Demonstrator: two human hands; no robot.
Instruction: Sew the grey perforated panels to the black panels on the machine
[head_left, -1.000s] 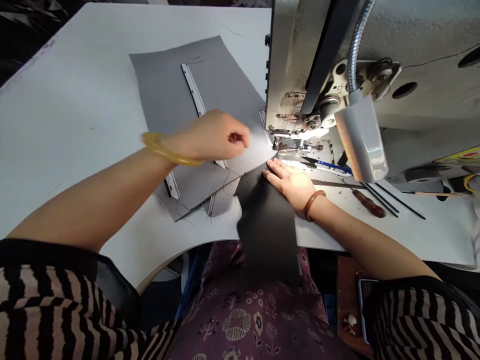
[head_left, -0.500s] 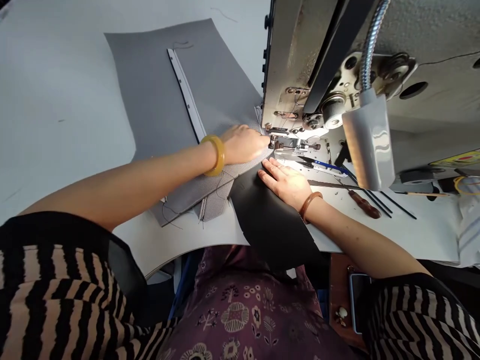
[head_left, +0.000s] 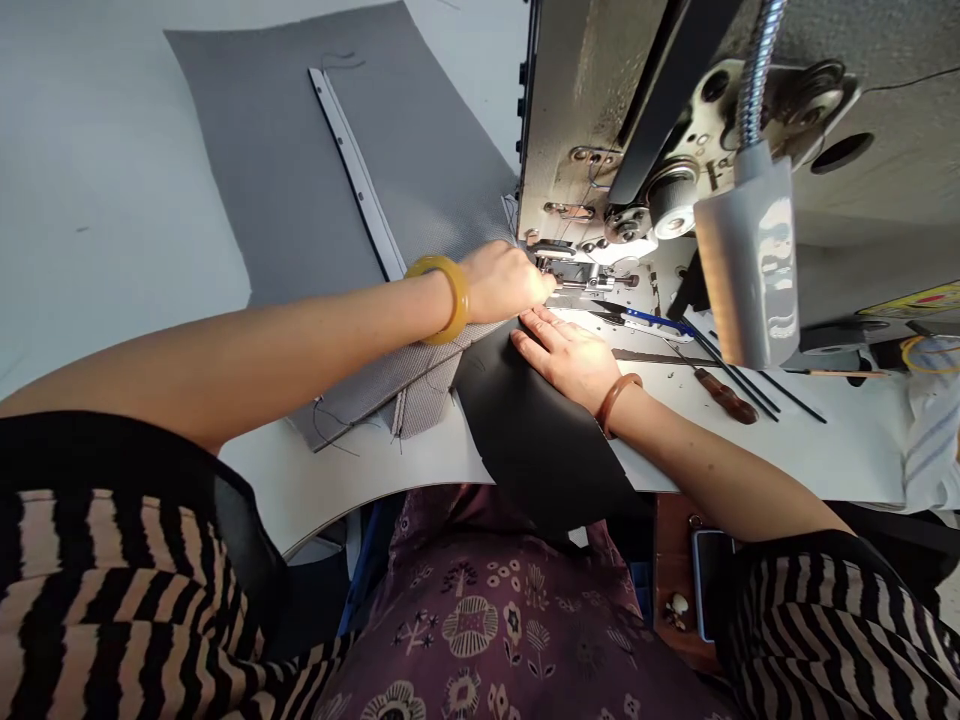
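My left hand [head_left: 508,283], with a yellow bangle at the wrist, is closed right beside the presser foot [head_left: 546,265] of a sewing machine [head_left: 585,130]. It rests over a grey fabric panel [head_left: 300,160] that carries a white strip [head_left: 356,175] with dark dots. What its curled fingers grip, if anything, is hidden. My right hand [head_left: 574,360] lies flat, fingers stretched out, on a black sheet of material [head_left: 536,430] that looks like leather. This sheet meets the grey panel's edge near the needle area and hangs over the table's front edge.
Right of the machine foot lie blue-handled thread snips [head_left: 652,320], a wooden-handled awl [head_left: 726,397] and several thin black rods [head_left: 791,397]. A lamp [head_left: 750,265] on a flexible neck hangs above them. A phone [head_left: 711,570] rests below the table edge.
My left hand has shifted slightly right, its fingertips now past the presser foot's front. My right hand stays flat on the black sheet. The whole view has shifted a little.
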